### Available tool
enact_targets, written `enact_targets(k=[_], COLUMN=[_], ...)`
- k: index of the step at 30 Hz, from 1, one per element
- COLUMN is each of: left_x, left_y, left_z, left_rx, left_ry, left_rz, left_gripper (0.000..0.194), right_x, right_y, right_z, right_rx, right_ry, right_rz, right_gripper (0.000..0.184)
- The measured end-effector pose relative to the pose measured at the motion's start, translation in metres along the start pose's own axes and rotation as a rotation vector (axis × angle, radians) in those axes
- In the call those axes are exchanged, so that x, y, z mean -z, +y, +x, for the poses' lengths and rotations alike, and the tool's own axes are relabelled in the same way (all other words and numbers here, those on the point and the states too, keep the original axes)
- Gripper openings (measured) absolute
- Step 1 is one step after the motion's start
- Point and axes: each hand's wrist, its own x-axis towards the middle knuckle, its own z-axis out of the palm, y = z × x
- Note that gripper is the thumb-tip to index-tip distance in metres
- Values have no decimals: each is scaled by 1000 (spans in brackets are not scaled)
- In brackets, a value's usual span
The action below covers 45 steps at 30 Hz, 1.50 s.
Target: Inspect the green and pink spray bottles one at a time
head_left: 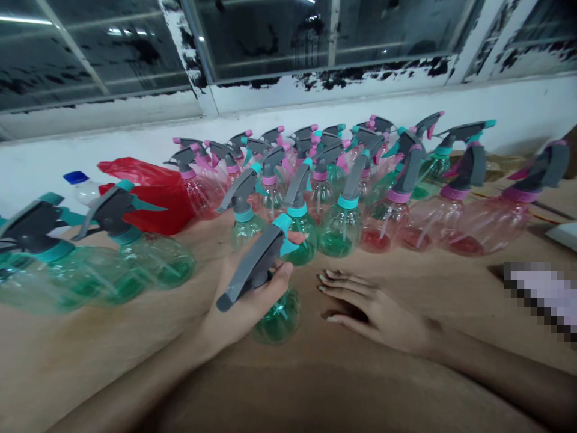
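Observation:
My left hand (pixel 250 300) is wrapped round the neck of a green spray bottle (pixel 278 319) with a grey and teal trigger head. The bottle is close to upright, and its neck is hidden behind my fingers. To the right of it, my right hand (pixel 369 304) lies palm down on the wooden table (pixel 342 379), fingers stretched out and holding nothing. Just beyond my hands are another green spray bottle (pixel 340 231) with a teal collar and a pink spray bottle (pixel 383 225) with a pink collar.
Several green and pink spray bottles stand in rows toward the wall (pixel 279 114). More green bottles (pixel 157 261) are at the left, near a red plastic bag (pixel 166 204) and a blue-capped bottle (pixel 83 187). A blurred-out flat object (pixel 543 294) lies at the right.

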Motion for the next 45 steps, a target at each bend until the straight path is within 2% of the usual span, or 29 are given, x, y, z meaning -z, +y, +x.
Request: enact_targets(k=[8,24,30,37,45], left_x=[-1,0,2,3,2], left_y=[-3,-5,0,-8,-23], left_z=[0,2,2,-2,-5], left_rx=[11,-79,-63,4,77], left_ry=[1,-53,-134,-44,-54], left_rz=[12,-35,-95,-50,-129], left_gripper=[18,16,17,19,13], right_x=[-1,0,0,0,-1], right_y=[1,1,0,1,1], right_z=[-1,0,0,-1,0], right_rx=[0,2,0,-4,-10], right_ry=[-7,-1,-16,-14,1], right_rz=[-3,-10,-1,8,25], right_gripper=[47,48,47,48,49])
